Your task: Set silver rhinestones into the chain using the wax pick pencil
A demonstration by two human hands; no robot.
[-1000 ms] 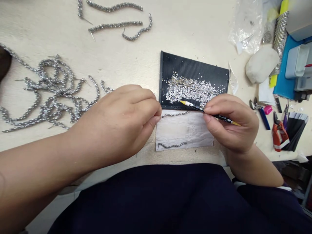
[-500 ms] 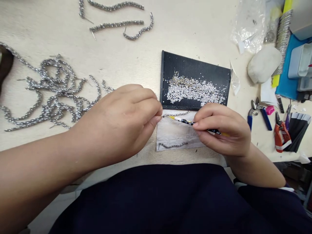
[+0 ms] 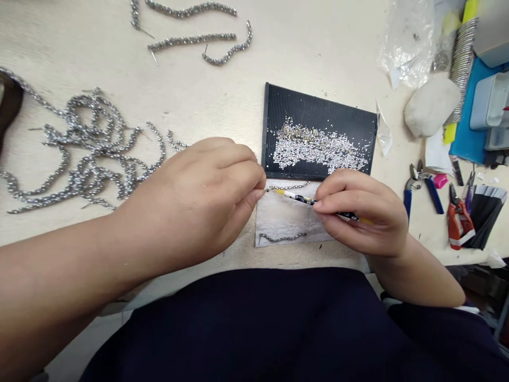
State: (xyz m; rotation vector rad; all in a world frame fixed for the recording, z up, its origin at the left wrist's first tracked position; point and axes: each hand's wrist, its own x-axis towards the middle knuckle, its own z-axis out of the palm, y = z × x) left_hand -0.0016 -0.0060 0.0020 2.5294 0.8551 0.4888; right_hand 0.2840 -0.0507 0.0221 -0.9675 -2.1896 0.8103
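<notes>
My left hand (image 3: 222,193) is closed, thumb and forefinger pinching the left end of a thin silver rhinestone chain (image 3: 292,187). That chain lies along the top of a white cloth-like sheet (image 3: 286,217). My right hand (image 3: 361,212) grips a patterned black-and-white pencil (image 3: 304,199) with a yellow tip. Its tip points left, close to the chain beside my left fingertips; whether they touch I cannot tell. Just beyond the sheet, a black ribbed tray (image 3: 318,101) carries many loose, tiny rhinestones (image 3: 314,148). A second short chain (image 3: 283,237) rests near the sheet's lower edge.
A tangled pile of silver chains (image 3: 95,154) lies left, and several separate lengths (image 3: 193,40) lie at the back. To the right are a whitish lump (image 3: 431,105), blue-handled pliers (image 3: 423,185), orange-handled pliers (image 3: 460,220), a plastic bag (image 3: 407,40) and a blue tray (image 3: 469,124).
Almost nothing differs. Both hands keep their grips, and the pencil tip stays by the chain, with only a very slight shift of the view.
</notes>
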